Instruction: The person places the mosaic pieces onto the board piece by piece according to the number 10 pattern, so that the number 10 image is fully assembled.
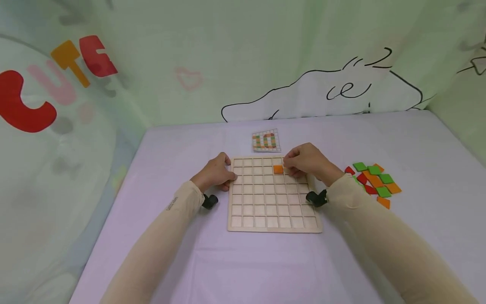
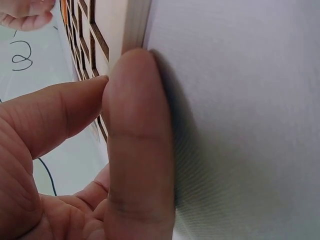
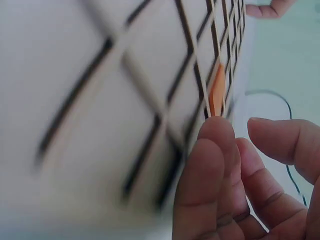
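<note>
A wooden grid board (image 1: 265,188) lies flat on the table. My left hand (image 1: 215,171) grips its left edge near the far corner; in the left wrist view the thumb is on top and a finger lies along the side. One orange square tile (image 1: 278,169) sits in a cell of the second row from the far edge. Just right of this tile, my right hand (image 1: 307,160) is over the board. In the right wrist view its fingertips are at the board by the orange tile (image 3: 217,91), the thumb stands apart, and no piece shows between them.
Loose green, orange and red pieces (image 1: 373,180) lie in a cluster right of the board, some overlapping. Beyond the far edge is a small printed card (image 1: 266,141) with a coloured grid pattern. A printed curtain (image 1: 243,55) stands behind the table.
</note>
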`<state>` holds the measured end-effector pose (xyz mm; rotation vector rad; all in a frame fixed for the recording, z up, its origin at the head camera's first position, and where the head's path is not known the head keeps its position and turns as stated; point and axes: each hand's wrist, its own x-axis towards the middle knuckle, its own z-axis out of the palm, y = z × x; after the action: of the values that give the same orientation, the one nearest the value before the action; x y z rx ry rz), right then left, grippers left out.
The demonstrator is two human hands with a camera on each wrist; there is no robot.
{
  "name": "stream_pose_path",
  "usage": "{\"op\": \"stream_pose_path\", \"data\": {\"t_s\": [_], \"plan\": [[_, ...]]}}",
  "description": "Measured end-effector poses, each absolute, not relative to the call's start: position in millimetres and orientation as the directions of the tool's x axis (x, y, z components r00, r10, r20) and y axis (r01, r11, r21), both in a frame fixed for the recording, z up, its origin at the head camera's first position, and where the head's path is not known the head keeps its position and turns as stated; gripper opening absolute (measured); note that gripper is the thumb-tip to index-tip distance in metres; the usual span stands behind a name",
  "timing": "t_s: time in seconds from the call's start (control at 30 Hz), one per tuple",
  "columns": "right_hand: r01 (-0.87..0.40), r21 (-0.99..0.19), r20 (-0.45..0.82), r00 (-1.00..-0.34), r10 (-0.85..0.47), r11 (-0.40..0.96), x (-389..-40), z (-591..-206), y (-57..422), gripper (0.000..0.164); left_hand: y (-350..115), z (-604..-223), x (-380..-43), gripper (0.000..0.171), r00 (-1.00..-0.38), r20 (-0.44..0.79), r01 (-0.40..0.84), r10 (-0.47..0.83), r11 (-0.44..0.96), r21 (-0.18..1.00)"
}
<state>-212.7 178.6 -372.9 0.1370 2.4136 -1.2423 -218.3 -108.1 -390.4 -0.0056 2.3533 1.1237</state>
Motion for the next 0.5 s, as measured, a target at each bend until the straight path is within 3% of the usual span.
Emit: {"op": "stream_pose_path", "data": {"t_s": [0.5], "plan": [[0.263,-0.606,-0.408,-0.913,-0.010,0.751,-198.5,-359.6,285.1,0.036,-121.7,-389.7,-217.1,0.045,-0.857,-0.472,-0.235,0.208,0.658,0.716]]}}
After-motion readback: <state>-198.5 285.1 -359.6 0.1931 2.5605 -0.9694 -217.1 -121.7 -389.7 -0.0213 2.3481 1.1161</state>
